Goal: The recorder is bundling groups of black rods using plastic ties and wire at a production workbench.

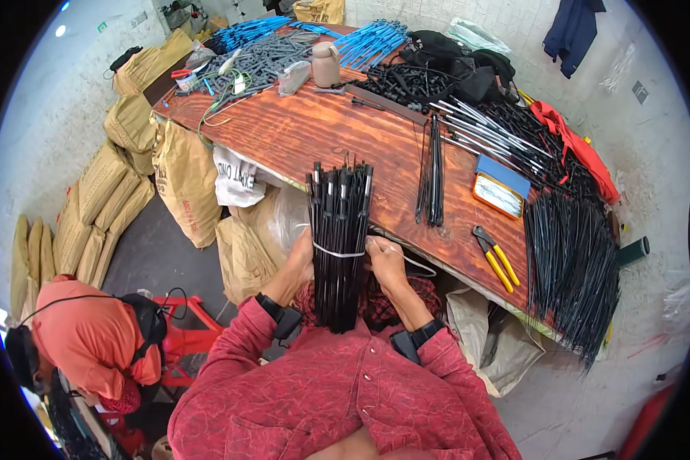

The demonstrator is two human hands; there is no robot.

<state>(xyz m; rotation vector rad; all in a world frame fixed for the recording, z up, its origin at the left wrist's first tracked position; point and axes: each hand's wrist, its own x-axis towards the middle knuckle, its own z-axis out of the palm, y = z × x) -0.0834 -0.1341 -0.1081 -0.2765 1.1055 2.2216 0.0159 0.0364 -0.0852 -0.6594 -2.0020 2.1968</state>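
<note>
A thick bundle of thin black rods (340, 287) stands upright in front of my chest, its upper ends uneven and some with grey tips. Around its middle runs a white tie (337, 252). My left hand (303, 254) is closed against the left side of the bundle, its fingers partly hidden behind the rods. At the right side my right hand (387, 261) pinches the white tie, whose loose tail curves away past the knuckles toward the table edge.
The wooden table (307, 130) bears loose black rods (431, 172), yellow-handled pliers (497, 257), a tin of slim white pieces (498, 195) and a dark rod heap (567, 261). Filled sacks (184, 184) stand left. A co-worker in orange (84, 330) bends beside a red stool (188, 337).
</note>
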